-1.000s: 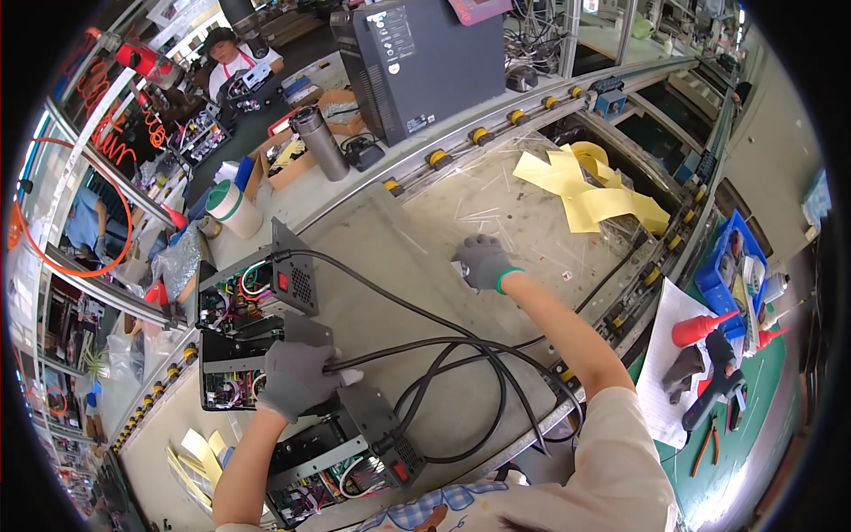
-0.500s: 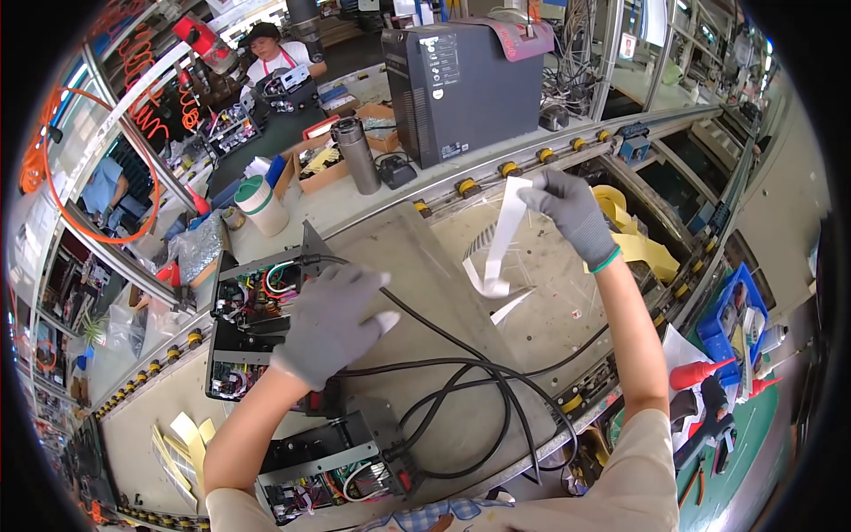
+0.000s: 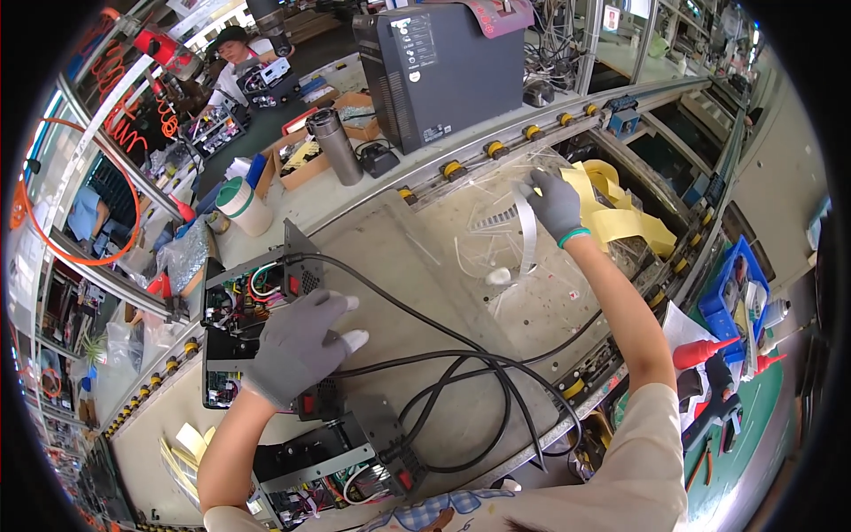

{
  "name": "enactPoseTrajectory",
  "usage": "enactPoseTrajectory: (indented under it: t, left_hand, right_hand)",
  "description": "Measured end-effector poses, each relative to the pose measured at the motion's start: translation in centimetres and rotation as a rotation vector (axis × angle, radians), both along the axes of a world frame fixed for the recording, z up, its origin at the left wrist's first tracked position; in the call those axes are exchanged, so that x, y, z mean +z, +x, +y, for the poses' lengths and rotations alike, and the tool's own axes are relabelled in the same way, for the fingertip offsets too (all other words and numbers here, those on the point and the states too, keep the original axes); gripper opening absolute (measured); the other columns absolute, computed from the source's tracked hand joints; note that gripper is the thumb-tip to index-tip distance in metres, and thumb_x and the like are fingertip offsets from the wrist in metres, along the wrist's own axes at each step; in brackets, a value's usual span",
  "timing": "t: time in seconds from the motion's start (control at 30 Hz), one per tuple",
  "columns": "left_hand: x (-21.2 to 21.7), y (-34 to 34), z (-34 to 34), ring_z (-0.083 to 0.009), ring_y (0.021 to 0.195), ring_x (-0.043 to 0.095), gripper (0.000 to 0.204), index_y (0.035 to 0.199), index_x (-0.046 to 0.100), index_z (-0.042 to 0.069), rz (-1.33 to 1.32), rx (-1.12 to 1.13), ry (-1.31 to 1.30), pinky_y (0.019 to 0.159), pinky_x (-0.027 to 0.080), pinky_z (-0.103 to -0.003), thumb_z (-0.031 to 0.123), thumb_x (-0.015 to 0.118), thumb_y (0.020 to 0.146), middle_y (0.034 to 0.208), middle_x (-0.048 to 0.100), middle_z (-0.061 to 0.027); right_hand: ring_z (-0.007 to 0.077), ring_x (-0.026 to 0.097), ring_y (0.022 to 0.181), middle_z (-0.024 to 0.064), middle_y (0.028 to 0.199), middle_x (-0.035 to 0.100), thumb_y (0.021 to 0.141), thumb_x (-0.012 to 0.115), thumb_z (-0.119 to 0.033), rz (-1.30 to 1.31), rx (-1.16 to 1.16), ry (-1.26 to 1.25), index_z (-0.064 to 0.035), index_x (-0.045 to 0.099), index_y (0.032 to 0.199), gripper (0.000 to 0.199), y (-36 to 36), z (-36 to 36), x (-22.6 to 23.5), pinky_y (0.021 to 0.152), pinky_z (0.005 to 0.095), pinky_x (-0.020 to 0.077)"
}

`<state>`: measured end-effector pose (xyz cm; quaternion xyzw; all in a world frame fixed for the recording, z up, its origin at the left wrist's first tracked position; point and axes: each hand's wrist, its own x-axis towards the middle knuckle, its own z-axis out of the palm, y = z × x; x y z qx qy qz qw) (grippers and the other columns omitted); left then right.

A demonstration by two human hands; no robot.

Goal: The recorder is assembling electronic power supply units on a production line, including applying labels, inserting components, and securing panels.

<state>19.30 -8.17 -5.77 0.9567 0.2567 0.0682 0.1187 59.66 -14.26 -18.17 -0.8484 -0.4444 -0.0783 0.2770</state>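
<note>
My left hand (image 3: 301,348), in a grey glove with pale fingertips, is spread over the open black power units. The upper unit (image 3: 257,288) shows coloured wires and a red switch. A lower unit (image 3: 355,461) lies nearest me, partly behind my left forearm. Black power cables (image 3: 461,330) run from the units and loop across the board to the right. My right hand (image 3: 554,206), also gloved, pinches the top of a narrow white paper strip (image 3: 529,238). The strip hangs down and curls at its lower end, close to the conveyor bed.
Yellow paper strips (image 3: 638,229) lie right of my right hand. Beyond the roller rail stand a large dark computer-like case (image 3: 443,80), a metal flask (image 3: 335,146) and a white cup (image 3: 245,207). A co-worker (image 3: 235,66) handles a unit at the far left.
My right hand has lowered slightly with the white strip, bringing it nearer the bed. My left hand has shifted a little left and down. The view has turned slightly.
</note>
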Motion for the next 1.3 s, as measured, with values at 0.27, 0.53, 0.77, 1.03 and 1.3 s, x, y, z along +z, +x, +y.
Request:
enactPoseTrajectory:
  t: [0.27,0.53,0.77,1.03,1.3]
  left_hand:
    - [-0.2,-1.4,0.3,-0.0270,0.085,0.062,0.037,0.106,0.061,0.007,0.025,0.026,0.036,0.071,0.050,-0.037,0.031,0.068,0.078,0.099,0.061,-0.0066]
    - [0.6,-1.2,0.3,-0.0276,0.081,0.062,0.035,0.104,0.061,0.007,0.001,0.014,0.039,0.070,0.050,-0.037,0.030,0.068,0.078,0.097,0.061,-0.0070]
    - [-0.1,-0.8,1.5,-0.0285,0.081,0.061,0.039,0.110,0.060,0.009,0.017,-0.009,0.041,0.071,0.049,-0.036,0.032,0.067,0.079,0.102,0.060,-0.0098]
    - [-2.2,4.1,5.9,-0.0214,0.100,0.059,0.056,0.126,0.049,0.005,-0.535,0.048,-0.042,0.088,0.047,-0.033,0.020,0.073,0.078,0.110,0.058,-0.0114]
    - [-3.6,3.2,8.4,-0.0104,0.088,0.058,0.029,0.109,0.059,0.003,-0.893,0.165,-0.556,0.082,0.047,-0.025,0.004,0.066,0.081,0.096,0.062,-0.0031]
  right_hand:
    - [0.0271,0.052,0.108,0.0087,0.109,0.059,0.076,0.064,-0.031,-0.276,0.393,-0.374,-0.0146,0.054,0.118,0.046,-1.9,-2.3,-4.5,0.091,0.0414,0.0391]
    - [0.0281,0.059,0.102,0.0097,0.105,0.065,0.080,0.056,-0.051,0.015,-0.032,-0.561,-0.0143,0.067,0.101,0.044,-0.5,1.3,-7.6,0.084,0.0422,0.0455]
    - [0.0307,0.063,0.092,0.0166,0.092,0.066,0.075,0.058,-0.043,0.218,-0.058,-0.410,-0.0153,0.069,0.098,0.037,-1.7,3.7,-9.5,0.080,0.0393,0.0483]
    - [0.0190,0.056,0.075,0.0110,0.081,0.061,0.074,0.070,-0.014,0.387,0.794,0.224,-0.0007,0.061,0.086,0.020,-11.3,4.5,4.6,0.071,0.0310,0.0453]
    - [0.0257,0.055,0.071,0.0117,0.076,0.059,0.075,0.069,-0.017,0.498,1.170,0.308,-0.0029,0.060,0.084,0.019,-17.4,10.2,9.1,0.068,0.0339,0.0453]
